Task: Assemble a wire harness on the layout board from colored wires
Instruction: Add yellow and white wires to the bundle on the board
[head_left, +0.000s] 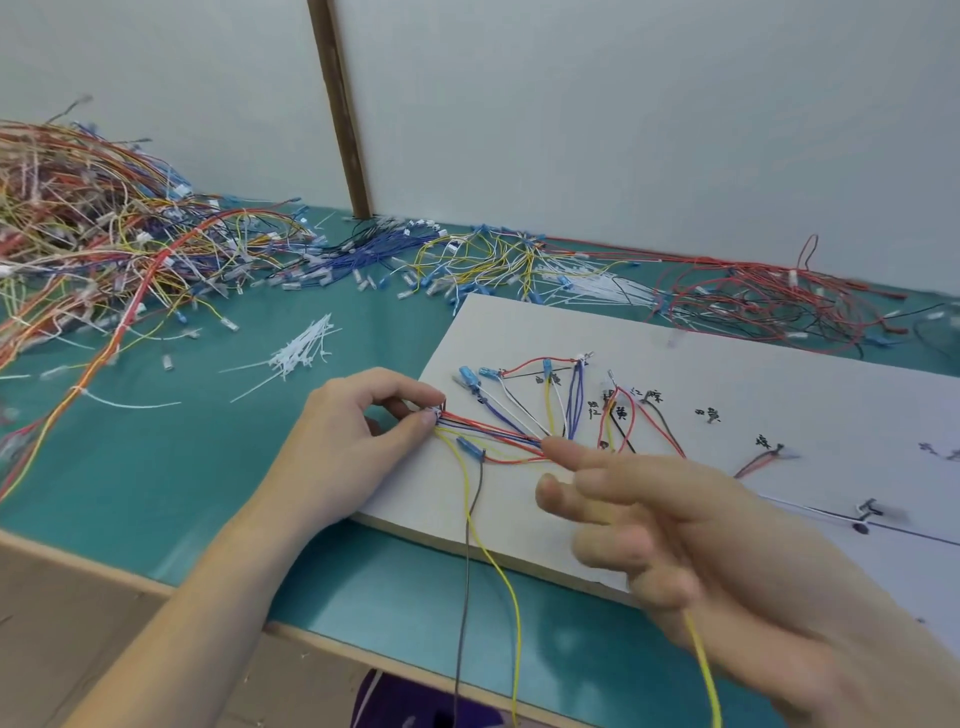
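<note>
Left hand on thin wires

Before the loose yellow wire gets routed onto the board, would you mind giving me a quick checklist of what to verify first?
1. Connector end pinned: left hand pinches the white connector at the layout board corner. Ok.
2. Yellow wire in hand: it runs through the right hand, but the blurred fingers hide the grip. Cannot tell.
3. Loose ends: the yellow wire and a grey wire hang off the board's front edge, unrouted. Not ok.
4. Target label legible: the board's handwritten marks are too small to read. Cannot tell.
5. Cable ties within reach: a pile lies on the green mat left of the board. Ok.
</note>
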